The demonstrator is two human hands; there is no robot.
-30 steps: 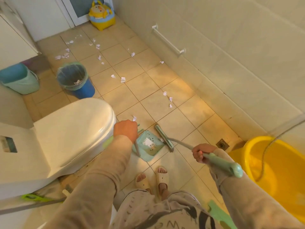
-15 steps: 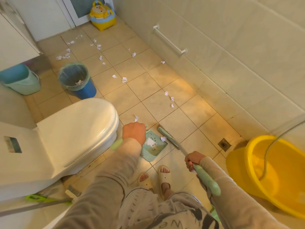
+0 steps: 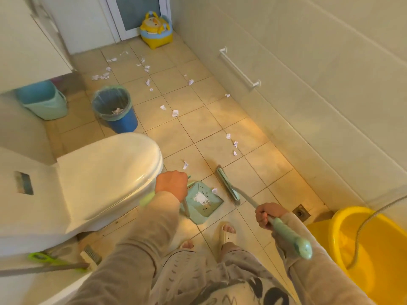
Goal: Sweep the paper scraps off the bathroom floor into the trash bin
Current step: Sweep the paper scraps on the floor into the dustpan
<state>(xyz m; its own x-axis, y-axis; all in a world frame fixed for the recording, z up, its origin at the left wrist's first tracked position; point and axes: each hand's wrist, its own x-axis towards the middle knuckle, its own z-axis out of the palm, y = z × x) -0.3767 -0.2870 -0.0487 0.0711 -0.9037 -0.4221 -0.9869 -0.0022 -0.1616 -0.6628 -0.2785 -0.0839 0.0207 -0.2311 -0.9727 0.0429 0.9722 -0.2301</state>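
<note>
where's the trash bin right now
In the head view, the blue trash bin with its green liner stands on the floor at upper left, just beyond the toilet, right of the teal bucket.

Floor (image 3: 191, 128): beige square tiles, dark grout, warm light patch near the right wall. Wall (image 3: 308, 62) on the right: large pale tiles, 1 white rail (image 3: 239, 68) mounted low. Drain (image 3: 301, 212) set in the floor by that wall. White toilet (image 3: 99, 177), lid down, at left. White door (image 3: 138, 12) with a frosted pane at the far end. Pale cabinet (image 3: 26, 45) upper left.
</note>
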